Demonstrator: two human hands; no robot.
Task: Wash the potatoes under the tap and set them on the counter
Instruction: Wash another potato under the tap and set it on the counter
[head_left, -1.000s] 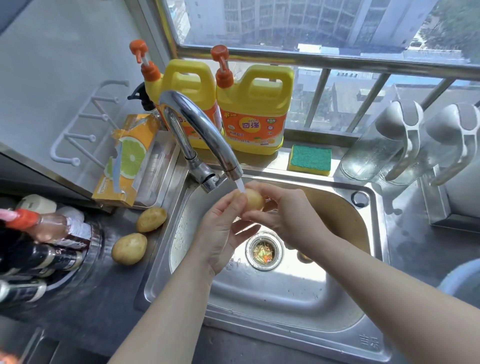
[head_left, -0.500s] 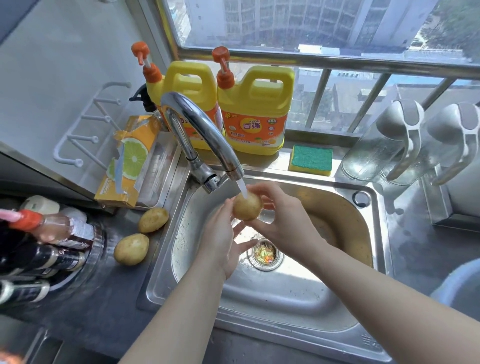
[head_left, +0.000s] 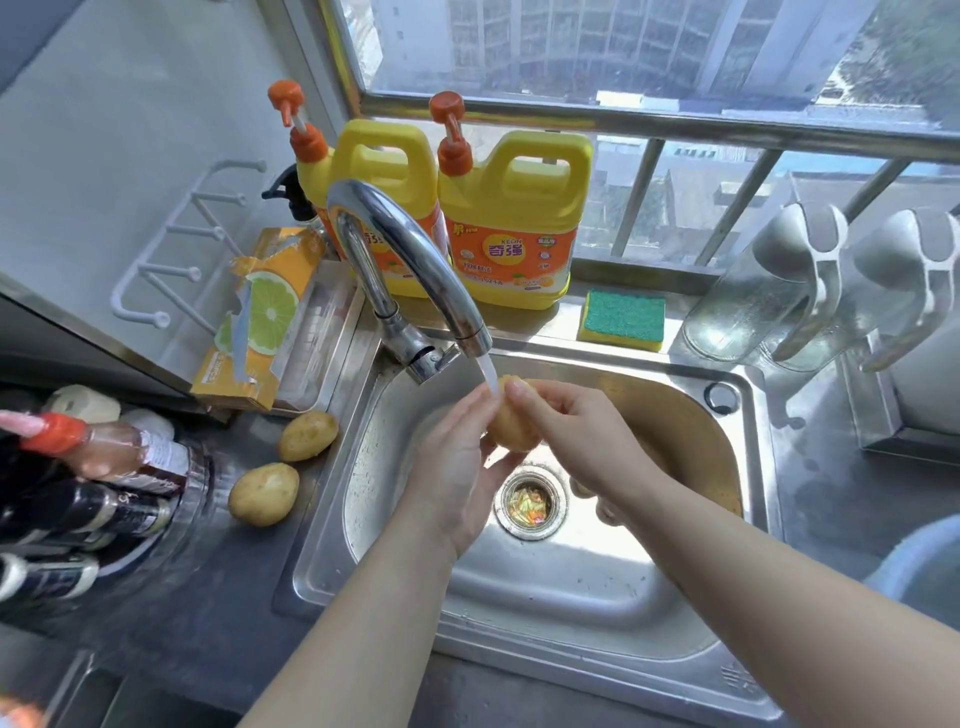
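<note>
- Since half a sec ago the right hand (head_left: 576, 436) has rolled further over the small yellow-tan potato (head_left: 511, 434), so less skin shows. It's in approx the same spot under the spout.
- Left hand (head_left: 457, 467) cups the potato's left side, fingers lying up along it. The right hand's fingers curl round it from the right. Hands are together, both holding it.
- Thin water stream (head_left: 488, 371) from the curved chrome tap (head_left: 410, 249) lands on the potato's top, centre of frame, over the stainless steel sink (head_left: 571, 597).
- Upper tan potato (head_left: 307, 435) and lower tan potato (head_left: 264, 493) lie on the dark grey counter (head_left: 208, 597), left of the sink — near each other, not touching.
- Round metal drain strainer (head_left: 530, 501) w/ food scraps sits just below the hands.
- Upper centre: yellow plastic detergent jug (head_left: 514, 223) w/ orange pump, and a second yellow jug (head_left: 384, 171) to its left. A green-and-yellow sponge (head_left: 622, 321) is to the right.
</note>
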